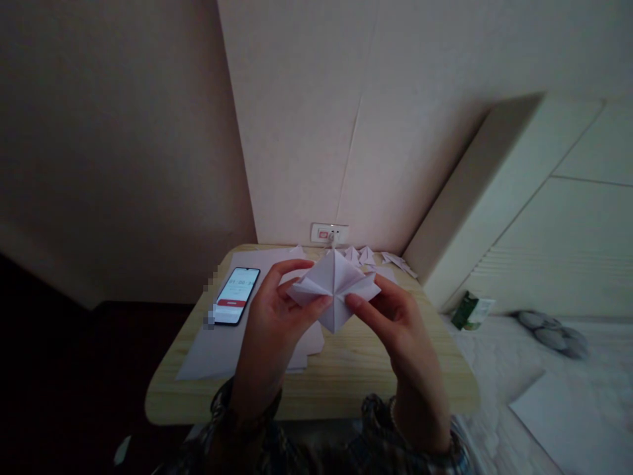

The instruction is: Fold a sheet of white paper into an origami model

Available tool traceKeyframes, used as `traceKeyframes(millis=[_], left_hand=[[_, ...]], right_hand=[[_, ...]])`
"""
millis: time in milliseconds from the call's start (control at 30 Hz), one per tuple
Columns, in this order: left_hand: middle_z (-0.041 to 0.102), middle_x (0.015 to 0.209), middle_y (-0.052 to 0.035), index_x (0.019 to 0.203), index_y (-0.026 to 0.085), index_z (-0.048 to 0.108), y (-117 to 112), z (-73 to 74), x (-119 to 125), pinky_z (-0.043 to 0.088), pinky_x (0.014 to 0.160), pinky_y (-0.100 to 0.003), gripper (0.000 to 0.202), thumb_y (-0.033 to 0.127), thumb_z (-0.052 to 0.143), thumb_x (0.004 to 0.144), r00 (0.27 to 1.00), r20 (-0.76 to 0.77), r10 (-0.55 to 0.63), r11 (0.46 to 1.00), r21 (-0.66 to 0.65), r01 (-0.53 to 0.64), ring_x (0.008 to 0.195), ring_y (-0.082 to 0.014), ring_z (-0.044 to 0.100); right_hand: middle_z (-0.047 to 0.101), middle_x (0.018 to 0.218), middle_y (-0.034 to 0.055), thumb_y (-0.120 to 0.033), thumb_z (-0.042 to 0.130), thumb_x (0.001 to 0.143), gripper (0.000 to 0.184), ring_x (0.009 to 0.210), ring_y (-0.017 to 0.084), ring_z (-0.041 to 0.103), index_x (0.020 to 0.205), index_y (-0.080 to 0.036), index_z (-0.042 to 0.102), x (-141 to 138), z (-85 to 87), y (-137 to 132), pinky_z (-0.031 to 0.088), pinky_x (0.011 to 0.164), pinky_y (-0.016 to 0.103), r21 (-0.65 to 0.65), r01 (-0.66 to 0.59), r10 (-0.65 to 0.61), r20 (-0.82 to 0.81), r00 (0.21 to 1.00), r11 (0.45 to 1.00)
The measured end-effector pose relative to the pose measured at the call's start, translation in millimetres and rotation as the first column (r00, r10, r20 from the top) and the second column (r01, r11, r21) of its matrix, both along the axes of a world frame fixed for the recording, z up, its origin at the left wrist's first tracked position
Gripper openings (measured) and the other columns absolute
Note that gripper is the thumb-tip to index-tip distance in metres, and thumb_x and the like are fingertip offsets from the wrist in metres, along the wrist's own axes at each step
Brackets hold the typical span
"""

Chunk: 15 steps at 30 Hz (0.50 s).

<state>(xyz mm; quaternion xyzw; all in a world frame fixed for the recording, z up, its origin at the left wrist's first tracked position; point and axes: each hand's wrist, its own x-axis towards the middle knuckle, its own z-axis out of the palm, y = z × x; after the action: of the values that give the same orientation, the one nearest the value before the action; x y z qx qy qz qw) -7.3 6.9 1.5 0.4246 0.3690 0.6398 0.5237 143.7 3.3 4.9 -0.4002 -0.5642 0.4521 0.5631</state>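
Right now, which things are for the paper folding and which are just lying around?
For the folding: folded paper, pinched by left hand and right hand; paper sheets; small folded pieces.
Lying around: phone, green box, wall socket.

The folded paper (333, 287) is white with a faint lilac cast in the dim light. The table (356, 376) is pale yellowish wood with fine grain lines. The loose sheets (212, 349) on it are plain white, as are the small folded pieces (366, 256). The phone (236, 295) has a black frame and a white screen with a red bar. The sleeves (225, 412) are dark with a check pattern. The socket (329, 233) is white with a red mark. The box (469, 310) is green and white. The wall (306, 132) is beige.
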Motion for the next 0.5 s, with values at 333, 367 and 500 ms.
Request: traceKeyframes(millis=[333,367,500], left_hand=[[0.073,0.072,0.0054,0.096,0.023,0.065,-8.2,3.4,2.8,0.053,0.061,-0.019,0.036,0.011,0.080,0.066,0.998,-0.061,0.015,0.999,0.043,-0.012,0.068,-0.0136,0.071],[0.073,0.073,0.0055,0.095,0.023,0.065,-8.6,3.2,2.9,0.053,0.059,-0.018,0.036,0.009,0.080,0.065,0.998,-0.069,0.014,0.998,0.061,-0.010,0.068,-0.0133,0.071],[0.072,0.077,0.0059,0.094,0.024,0.064,-10.1,1.2,3.9,0.051,0.057,-0.017,0.034,0.009,0.078,0.067,0.994,-0.085,0.062,0.994,0.091,-0.054,0.070,-0.0128,0.070]], right_hand=[[0.064,0.066,-0.0018,-0.032,0.078,0.073,0.014,0.063,0.015,0.052,0.074,-0.021,0.070,-3.8,0.2,-1.2,0.042,0.058,0.026,-0.018,0.040,-0.038,0.063,0.997,0.999],[0.064,0.065,-0.0016,-0.033,0.078,0.073,0.014,0.062,0.015,0.052,0.074,-0.021,0.071,-4.8,-0.2,-1.4,0.041,0.057,0.026,-0.021,0.053,-0.051,0.063,0.997,0.998],[0.065,0.064,-0.0011,-0.033,0.078,0.072,0.014,0.059,0.015,0.051,0.071,-0.021,0.071,-8.4,0.3,-2.1,0.042,0.055,0.026,-0.032,0.078,-0.076,0.053,0.996,0.996]])
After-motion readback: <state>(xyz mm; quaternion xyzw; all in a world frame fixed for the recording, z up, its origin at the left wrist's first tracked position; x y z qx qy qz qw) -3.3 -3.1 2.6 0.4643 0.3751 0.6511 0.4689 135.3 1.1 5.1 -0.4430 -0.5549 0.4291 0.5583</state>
